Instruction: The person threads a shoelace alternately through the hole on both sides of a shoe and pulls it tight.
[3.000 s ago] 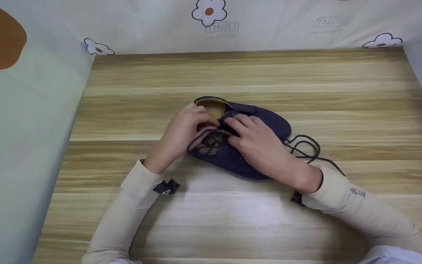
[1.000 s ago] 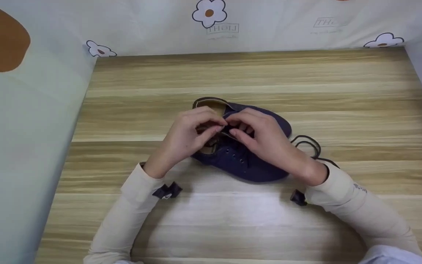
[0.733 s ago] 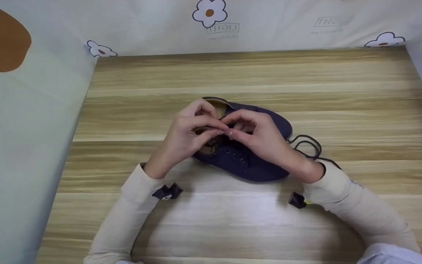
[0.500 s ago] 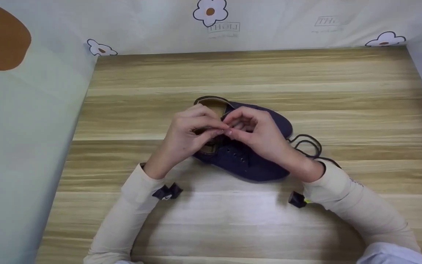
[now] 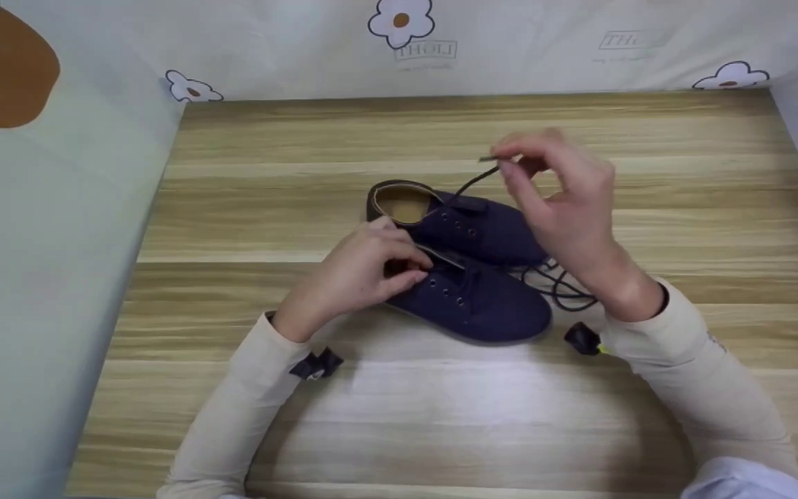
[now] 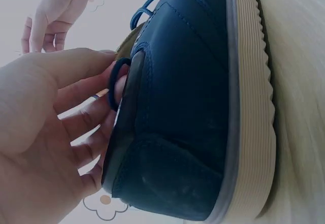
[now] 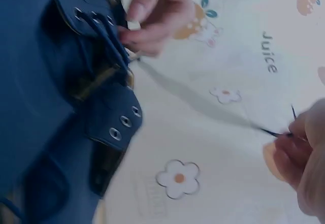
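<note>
Two dark navy lace-up shoes lie side by side on the table, toes to the right. My left hand (image 5: 364,267) is at the collar of the near shoe (image 5: 492,308). Its thumb and fingers pinch the edge beside the eyelets. In the left wrist view a loop of shoelace (image 6: 114,84) passes by those fingers. My right hand (image 5: 575,201) is raised above the far shoe (image 5: 503,232), pinching a dark shoelace (image 5: 475,181) near its tip. That lace runs taut down towards the shoes. In the right wrist view, metal eyelets (image 7: 126,121) show on the shoe flaps.
Loose lace loops (image 5: 565,294) lie right of the toes. The wood-grain table (image 5: 288,152) is bordered by pale patterned sheeting (image 5: 288,48) at the back and sides. Small black devices (image 5: 316,364) sit at both wrists.
My right hand has left the left hand's fingertips and risen up and right, drawing out the lace. My left hand has moved slightly down, staying at the near shoe's collar.
</note>
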`<state>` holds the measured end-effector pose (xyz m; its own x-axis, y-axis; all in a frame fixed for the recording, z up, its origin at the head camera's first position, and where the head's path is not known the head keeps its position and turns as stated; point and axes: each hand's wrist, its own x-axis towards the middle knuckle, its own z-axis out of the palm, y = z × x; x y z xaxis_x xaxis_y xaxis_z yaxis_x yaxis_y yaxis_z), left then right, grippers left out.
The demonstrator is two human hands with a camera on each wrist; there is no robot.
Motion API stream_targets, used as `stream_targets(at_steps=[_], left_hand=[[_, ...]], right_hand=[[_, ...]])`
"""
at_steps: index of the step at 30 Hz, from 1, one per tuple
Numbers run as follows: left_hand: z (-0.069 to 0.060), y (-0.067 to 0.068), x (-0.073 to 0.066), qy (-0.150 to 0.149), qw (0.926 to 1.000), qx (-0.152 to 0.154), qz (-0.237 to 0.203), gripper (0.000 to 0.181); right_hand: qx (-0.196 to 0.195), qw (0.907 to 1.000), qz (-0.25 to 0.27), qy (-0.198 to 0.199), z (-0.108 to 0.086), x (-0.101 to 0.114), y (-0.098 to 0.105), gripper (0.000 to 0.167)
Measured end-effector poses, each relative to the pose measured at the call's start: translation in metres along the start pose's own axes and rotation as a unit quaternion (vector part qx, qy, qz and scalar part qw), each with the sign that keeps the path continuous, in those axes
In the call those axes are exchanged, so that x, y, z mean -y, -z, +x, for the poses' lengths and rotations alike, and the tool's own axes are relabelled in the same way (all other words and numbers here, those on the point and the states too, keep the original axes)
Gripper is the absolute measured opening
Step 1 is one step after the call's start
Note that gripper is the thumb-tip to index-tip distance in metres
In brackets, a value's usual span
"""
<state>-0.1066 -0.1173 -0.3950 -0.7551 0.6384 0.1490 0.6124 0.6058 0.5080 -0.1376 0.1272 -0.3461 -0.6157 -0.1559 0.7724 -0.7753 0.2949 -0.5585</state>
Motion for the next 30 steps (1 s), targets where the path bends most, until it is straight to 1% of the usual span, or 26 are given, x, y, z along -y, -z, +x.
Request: stream_targets(at_steps=[1,2,3,5,6,7,9,10,12,14,16,20,23,25,27,29,30], left_hand=[[0.0,0.0,0.0,-0.006,1.0,0.002,0.001,0.017],[0.0,0.0,-0.001,-0.007,1.0,-0.001,0.004,0.017],[0.0,0.0,-0.001,-0.005,0.9999,-0.008,0.01,0.017],[0.0,0.001,-0.003,-0.001,0.9994,-0.024,0.027,0.016],[-0.001,0.001,-0.004,0.001,0.9989,-0.031,0.035,0.015],[-0.001,0.002,-0.005,0.003,0.9984,-0.035,0.045,0.016],[0.0,0.001,-0.008,0.004,0.9972,-0.033,0.067,0.017],[0.001,0.0,-0.009,0.002,0.9969,-0.024,0.074,0.017],[0.002,-0.002,-0.01,0.001,0.9967,-0.004,0.081,0.018],[0.003,-0.003,-0.011,0.004,0.9972,0.01,0.074,0.02],[0.003,-0.004,-0.011,0.002,0.9983,0.017,0.055,0.017],[0.003,-0.004,-0.012,-0.009,0.9993,0.015,0.033,0.012],[0.003,-0.004,-0.012,-0.018,0.9991,0.009,0.037,0.012],[0.002,-0.004,-0.011,-0.022,0.9989,0.002,0.041,0.012],[0.002,-0.004,-0.011,-0.022,0.999,-0.003,0.038,0.012],[0.002,-0.004,-0.01,-0.019,0.9993,-0.005,0.03,0.011],[0.002,-0.004,-0.01,-0.016,0.9996,-0.004,0.025,0.009]], right_hand=[[0.04,0.999,0.0,0.02,-0.005,0.0,-0.001,0.01],[0.088,0.9953,0.0,0.04,-0.01,0.0,-0.003,0.011],[0.138,0.9887,-0.002,0.059,-0.015,-0.001,-0.005,0.011],[0.23,0.9691,-0.025,0.086,-0.025,-0.002,-0.007,0.011],[0.265,0.9585,-0.04,0.096,-0.029,-0.003,-0.009,0.01],[0.292,0.9489,-0.057,0.104,-0.032,-0.004,-0.01,0.01],[0.326,0.9336,-0.092,0.115,-0.036,-0.006,-0.012,0.008],[0.337,0.9275,-0.11,0.119,-0.037,-0.006,-0.013,0.007],[0.351,0.9196,-0.13,0.12,-0.039,-0.007,-0.014,0.007],[0.357,0.9145,-0.146,0.123,-0.04,-0.007,-0.015,0.007],[0.357,0.9108,-0.162,0.129,-0.041,-0.006,-0.016,0.007],[0.35,0.8998,-0.21,0.155,-0.043,-0.001,-0.019,0.01],[0.347,0.8869,-0.247,0.178,-0.045,0.003,-0.022,0.013],[0.351,0.8794,-0.259,0.191,-0.047,0.005,-0.024,0.014],[0.356,0.8773,-0.256,0.194,-0.049,0.005,-0.025,0.014],[0.363,0.8823,-0.237,0.184,-0.051,0.002,-0.026,0.014],[0.364,0.8874,-0.223,0.173,-0.052,0.0,-0.026,0.014]])
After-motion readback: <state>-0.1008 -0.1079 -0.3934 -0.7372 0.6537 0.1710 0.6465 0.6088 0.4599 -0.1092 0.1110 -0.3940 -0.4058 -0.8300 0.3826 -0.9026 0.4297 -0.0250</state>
